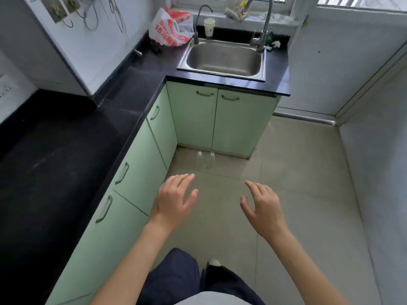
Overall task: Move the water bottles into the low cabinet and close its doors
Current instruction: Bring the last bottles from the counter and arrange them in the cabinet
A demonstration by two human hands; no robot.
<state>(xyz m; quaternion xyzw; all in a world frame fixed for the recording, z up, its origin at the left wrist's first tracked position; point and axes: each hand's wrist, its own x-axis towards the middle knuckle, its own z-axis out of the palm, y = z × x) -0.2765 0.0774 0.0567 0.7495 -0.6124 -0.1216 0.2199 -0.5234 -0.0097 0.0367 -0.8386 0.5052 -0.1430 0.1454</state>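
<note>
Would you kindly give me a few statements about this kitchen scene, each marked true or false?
1. Two clear plastic water bottles stand on the tiled floor. True.
2. The pale green cabinet doors under the steel sink are open. False: both are closed.
3. The left hand grips a bottle. False: it is open and holds nothing.
4. The right hand holds nothing. True.
5. A red-and-white plastic bag lies on the black counter. True.

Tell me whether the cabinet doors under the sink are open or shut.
Shut. Both doors sit flush under the counter, with no inside showing; the two bottles stand on the floor outside.
</note>
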